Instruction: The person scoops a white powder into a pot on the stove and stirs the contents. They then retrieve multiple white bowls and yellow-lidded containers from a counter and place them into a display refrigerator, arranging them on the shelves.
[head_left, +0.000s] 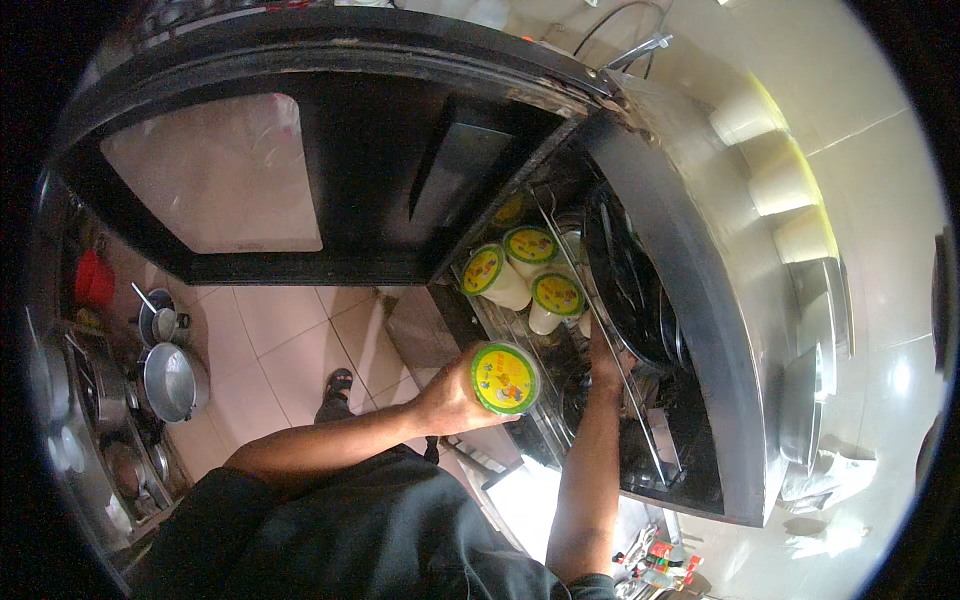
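Observation:
My left hand (454, 394) grips a plastic tub (505, 378) with a yellow and green printed lid, held just outside an open dark cabinet (720, 277). Three similar white tubs stand together inside: one at the left (484, 270), one behind it (530, 244), and one nearer the middle (556, 294). My right hand (609, 358) reaches into the cabinet, behind a thin metal rack rail (600, 311). Its fingers are partly hidden beside the nearest tub, so any hold there is unclear. Dark round pans (626, 277) sit deeper inside.
The cabinet's windowed door (360, 165) stands wide open on the far side. Metal pots (174, 382) rest at the left by a shelf of cookware (124, 450). White containers (780, 180) line the cabinet's top. Bottles (667, 562) stand at the lower right. Tiled floor (277, 330) lies below.

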